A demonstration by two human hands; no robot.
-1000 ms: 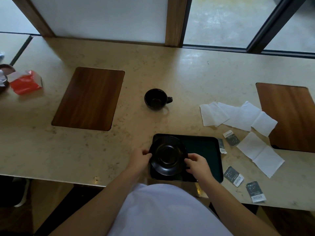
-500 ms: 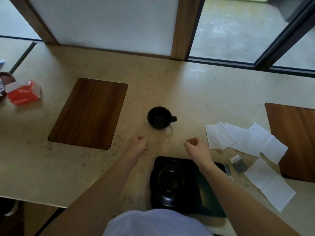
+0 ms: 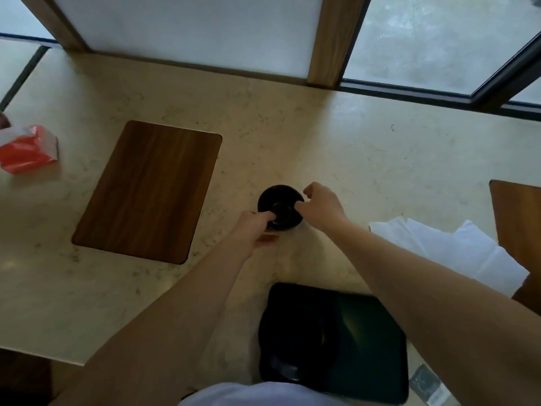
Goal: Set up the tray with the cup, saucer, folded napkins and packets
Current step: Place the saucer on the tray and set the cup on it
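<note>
A black cup (image 3: 278, 203) stands on the beige table beyond the tray. My left hand (image 3: 254, 230) grips its near-left rim and my right hand (image 3: 320, 207) pinches its right side, hiding the handle. The dark tray (image 3: 369, 332) lies at the near table edge with the black saucer (image 3: 289, 341) on its left part. White napkins (image 3: 456, 250) lie unfolded to the right, partly under my right forearm. One grey packet (image 3: 426, 383) shows at the tray's near right corner.
A wooden inlay panel (image 3: 149, 189) lies left of the cup, and another (image 3: 518, 230) at the right edge. A red and white package (image 3: 26, 150) sits at far left. Window frames run along the back of the table.
Both hands left the saucer on the tray, reached forward over the table and closed on the cup. The camera tilted forward with them.
</note>
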